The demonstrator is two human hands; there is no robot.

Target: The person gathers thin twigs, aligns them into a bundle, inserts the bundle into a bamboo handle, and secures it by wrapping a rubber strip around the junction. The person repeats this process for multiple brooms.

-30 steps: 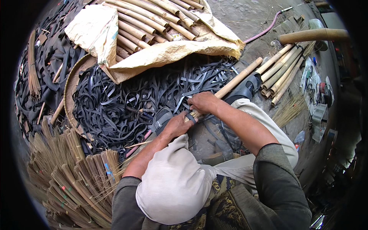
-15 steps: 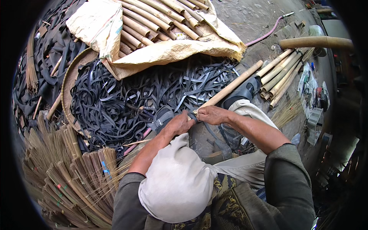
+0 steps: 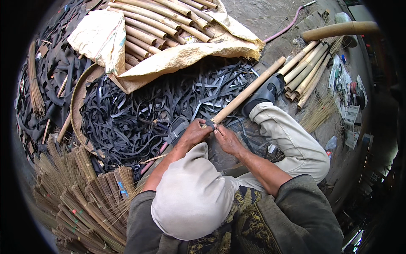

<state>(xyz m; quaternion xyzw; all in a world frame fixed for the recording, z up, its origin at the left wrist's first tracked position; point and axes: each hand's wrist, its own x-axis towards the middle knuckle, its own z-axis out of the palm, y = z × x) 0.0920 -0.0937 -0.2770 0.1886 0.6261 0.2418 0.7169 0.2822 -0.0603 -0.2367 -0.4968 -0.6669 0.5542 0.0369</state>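
A bamboo tube (image 3: 249, 95) slants from between my hands up to the right, its far end beside my sandalled right foot. Around its near end lies a dark rubber strip (image 3: 209, 124). My left hand (image 3: 196, 133) is closed round that end from the left, with the strip at its fingertips. Close against it, my right hand (image 3: 229, 141) pinches at the strip with thumb and fingers. Exactly how the strip passes between the fingers is hidden. A large tangle of black rubber strips (image 3: 122, 118) spreads just beyond my left foot.
Bamboo tubes (image 3: 148, 36) lie on a pale woven sack (image 3: 169, 63) at the back. More bamboo tubes (image 3: 311, 70) are bundled at right. Broom-like bundles of thin sticks (image 3: 84, 199) stand near left. A round woven tray (image 3: 80, 99) edges the strips. A pink hose (image 3: 287, 28) lies far right.
My right hand has come lower and nearer, its elbow drawn in. My right knee has swung outward to the right. The left hand stays at the tube's near end.
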